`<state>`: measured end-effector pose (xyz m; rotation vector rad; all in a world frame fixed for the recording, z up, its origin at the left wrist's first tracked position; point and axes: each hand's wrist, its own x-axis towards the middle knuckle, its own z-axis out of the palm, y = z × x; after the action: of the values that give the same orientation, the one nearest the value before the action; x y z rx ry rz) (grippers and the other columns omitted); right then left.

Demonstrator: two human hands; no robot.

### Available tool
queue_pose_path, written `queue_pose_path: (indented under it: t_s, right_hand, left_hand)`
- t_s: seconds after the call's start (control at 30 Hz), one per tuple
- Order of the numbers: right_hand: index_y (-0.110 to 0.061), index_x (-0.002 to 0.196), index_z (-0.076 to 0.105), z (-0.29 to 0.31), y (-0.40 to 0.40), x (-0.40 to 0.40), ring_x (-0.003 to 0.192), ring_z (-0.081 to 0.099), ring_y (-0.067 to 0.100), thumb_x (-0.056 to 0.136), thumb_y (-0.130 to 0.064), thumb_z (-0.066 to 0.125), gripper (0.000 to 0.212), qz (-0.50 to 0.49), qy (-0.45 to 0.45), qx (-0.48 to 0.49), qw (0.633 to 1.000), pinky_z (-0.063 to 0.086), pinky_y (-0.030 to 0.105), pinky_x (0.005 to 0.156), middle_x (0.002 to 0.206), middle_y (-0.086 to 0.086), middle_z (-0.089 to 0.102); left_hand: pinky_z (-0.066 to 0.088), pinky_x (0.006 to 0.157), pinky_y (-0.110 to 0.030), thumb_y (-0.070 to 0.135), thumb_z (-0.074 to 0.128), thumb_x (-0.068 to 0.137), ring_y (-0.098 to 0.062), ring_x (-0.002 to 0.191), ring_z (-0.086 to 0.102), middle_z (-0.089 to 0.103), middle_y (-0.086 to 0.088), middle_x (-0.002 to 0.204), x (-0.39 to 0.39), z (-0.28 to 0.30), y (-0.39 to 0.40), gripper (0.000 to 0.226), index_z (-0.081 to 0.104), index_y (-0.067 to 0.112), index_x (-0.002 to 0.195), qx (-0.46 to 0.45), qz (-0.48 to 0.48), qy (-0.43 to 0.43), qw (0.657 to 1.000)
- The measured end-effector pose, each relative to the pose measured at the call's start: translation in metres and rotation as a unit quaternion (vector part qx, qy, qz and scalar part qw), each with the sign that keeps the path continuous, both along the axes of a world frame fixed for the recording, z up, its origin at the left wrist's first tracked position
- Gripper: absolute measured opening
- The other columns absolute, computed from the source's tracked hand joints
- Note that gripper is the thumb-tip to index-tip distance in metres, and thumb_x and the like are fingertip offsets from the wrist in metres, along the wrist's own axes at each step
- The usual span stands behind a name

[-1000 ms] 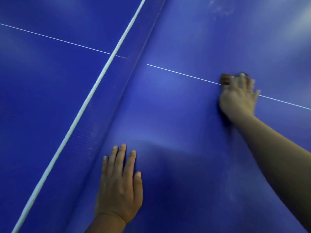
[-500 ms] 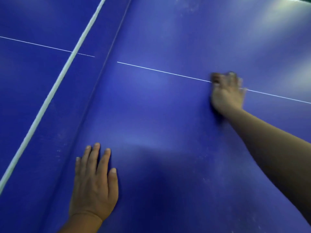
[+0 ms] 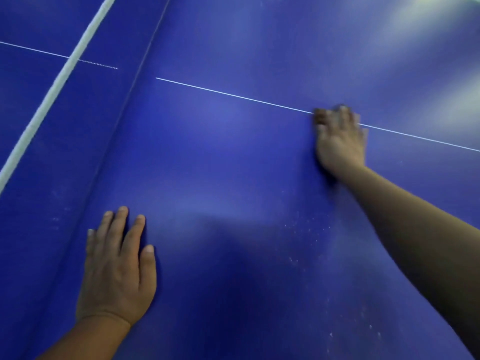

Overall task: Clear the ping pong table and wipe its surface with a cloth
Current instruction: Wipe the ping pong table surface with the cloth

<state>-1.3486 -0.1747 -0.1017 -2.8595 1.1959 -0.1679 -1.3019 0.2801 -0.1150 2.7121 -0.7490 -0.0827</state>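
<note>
The right hand (image 3: pixel 339 141) reaches far out over the blue counter (image 3: pixel 233 165), its fingers spread and pressed down on a dark cloth (image 3: pixel 320 117), of which only a small bunched edge shows past the fingertips, right on the thin white centre line (image 3: pixel 233 96). The flat press probably keeps the cloth in full contact as it rubs. The left hand (image 3: pixel 118 268) lies palm down, fingers straight and slightly apart, holding nothing; it rests on the counter near the net, most likely as a brace for the long lean. The net's white top band (image 3: pixel 55 87) runs diagonally at the upper left. Pale specks (image 3: pixel 306 229) dot the surface between the arms, so this near patch looks not yet wiped. No loose items show on the visible surface.
</note>
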Motion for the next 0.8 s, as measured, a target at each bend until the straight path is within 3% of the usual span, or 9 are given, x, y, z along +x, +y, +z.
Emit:
queue_pose_path:
  t_s: [0.13,0.27,0.4,0.47,0.53,0.6,0.67,0.73,0.8]
  right_hand:
    - [-0.020,0.158,0.022,0.004,-0.031,-0.025,0.153,0.000,0.031,0.104,-0.040,0.021,0.058,-0.168,0.018,0.078,0.983,0.002,0.056,0.122,0.167,0.002,0.006]
    - [-0.024,0.148,0.039,0.004,0.041,-0.003,0.150,0.020,0.035,0.101,-0.037,0.033,0.049,0.187,0.005,0.030,0.982,0.021,0.064,0.116,0.162,0.010,0.027]
    - [-0.028,0.146,0.047,0.012,0.139,-0.105,0.150,0.023,0.031,0.099,-0.041,0.046,0.048,0.616,0.088,0.021,0.783,0.018,0.056,0.120,0.159,0.000,0.037]
    - [-0.031,0.145,0.048,0.017,0.124,-0.120,0.150,0.025,0.026,0.097,-0.041,0.053,0.049,0.684,0.109,0.030,0.721,0.022,0.053,0.119,0.158,-0.005,0.037]
    - [-0.032,0.145,0.043,0.010,0.079,-0.087,0.150,0.023,0.026,0.101,-0.044,0.043,0.046,0.609,0.096,0.004,0.787,0.020,0.055,0.118,0.159,-0.001,0.032]
    - [-0.029,0.151,0.037,0.009,0.031,-0.036,0.151,0.018,0.031,0.104,-0.049,0.024,0.053,0.416,0.064,0.011,0.907,0.017,0.064,0.117,0.163,0.005,0.026]
    - [-0.027,0.155,0.032,0.011,0.002,0.004,0.153,0.010,0.029,0.104,-0.047,0.021,0.056,0.223,0.040,0.048,0.973,0.014,0.062,0.119,0.166,0.002,0.017]
    - [-0.025,0.155,0.033,0.011,0.011,0.020,0.153,0.009,0.028,0.105,-0.042,0.026,0.053,0.166,0.033,0.051,0.984,0.011,0.059,0.121,0.166,0.000,0.016]
    - [-0.023,0.152,0.039,0.010,0.048,0.007,0.152,0.016,0.033,0.103,-0.040,0.029,0.053,0.259,0.026,0.026,0.965,0.017,0.064,0.118,0.164,0.006,0.025]
  left_hand:
    - [0.008,0.121,-0.051,0.038,0.029,0.095,-0.040,0.146,0.024,0.036,-0.023,0.154,-0.001,0.001,0.000,0.063,0.052,-0.001,0.139,0.008,-0.001,-0.001,1.000]
    - [0.010,0.121,-0.055,0.039,0.029,0.095,-0.040,0.147,0.023,0.035,-0.023,0.155,0.000,0.000,0.001,0.064,0.051,-0.001,0.140,0.014,0.001,0.001,1.000]
    - [0.012,0.121,-0.057,0.039,0.028,0.096,-0.040,0.148,0.022,0.034,-0.023,0.155,-0.001,0.000,0.001,0.064,0.050,-0.001,0.141,0.009,0.002,0.007,1.000]
    - [0.011,0.121,-0.057,0.039,0.028,0.096,-0.040,0.148,0.022,0.034,-0.023,0.155,-0.001,-0.001,0.001,0.064,0.049,0.000,0.141,0.008,0.001,0.007,1.000]
    - [0.011,0.121,-0.057,0.039,0.028,0.096,-0.039,0.148,0.022,0.034,-0.023,0.155,-0.001,-0.001,0.002,0.064,0.049,0.000,0.141,0.009,0.001,0.008,1.000]
    - [0.010,0.121,-0.055,0.039,0.029,0.095,-0.039,0.148,0.021,0.034,-0.022,0.155,-0.001,-0.001,0.002,0.064,0.049,0.000,0.141,0.007,0.001,0.009,1.000]
    - [0.009,0.122,-0.054,0.039,0.029,0.095,-0.038,0.148,0.021,0.034,-0.022,0.156,-0.001,0.000,0.001,0.063,0.049,0.000,0.141,0.007,0.001,0.010,1.000]
    - [0.009,0.122,-0.054,0.039,0.029,0.096,-0.037,0.148,0.021,0.033,-0.021,0.156,-0.002,-0.001,0.002,0.063,0.048,0.001,0.142,0.009,0.003,0.008,1.000]
    - [0.009,0.122,-0.055,0.039,0.028,0.096,-0.037,0.149,0.020,0.032,-0.020,0.157,-0.001,-0.002,0.003,0.063,0.048,0.001,0.142,0.008,0.001,0.010,1.000]
